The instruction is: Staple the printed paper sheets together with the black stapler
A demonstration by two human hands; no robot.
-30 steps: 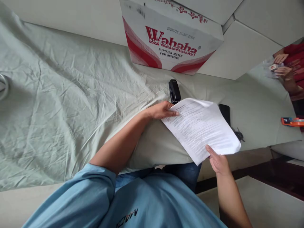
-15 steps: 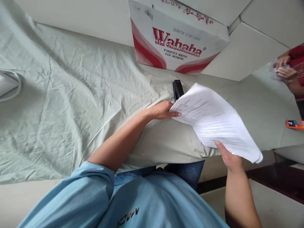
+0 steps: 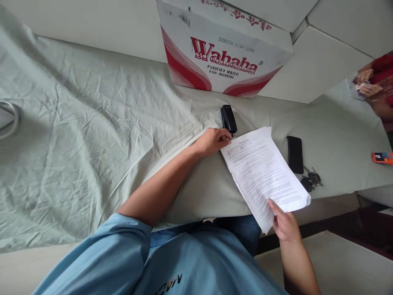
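Observation:
A thin stack of printed paper sheets (image 3: pixel 260 168) slants across the cloth-covered table's front edge. My right hand (image 3: pixel 285 223) grips its lower edge, thumb on top and fingers underneath. At the upper left corner, my left hand (image 3: pixel 213 141) is closed, with its fingertips pinched over the paper's edge; the fingers partly hide that corner. Just beyond those fingertips lies a black stapler (image 3: pixel 229 119), its near end close to or touching them. The top sheet's print faces up, and its lower corner by the right hand is slightly curled.
Behind the stapler stands a white and red Wahaha water carton (image 3: pixel 225 61). A black phone (image 3: pixel 295 155) and a bunch of keys (image 3: pixel 311 180) lie right of the sheets. Farther right are an orange item (image 3: pixel 381 158) and another person's hands (image 3: pixel 367 84). Wrinkled green cloth (image 3: pixel 92 135) covers the table.
The sheets have come down flatter and shifted left, uncovering the phone and keys. My right hand has moved left and down with them. More of the stapler shows now.

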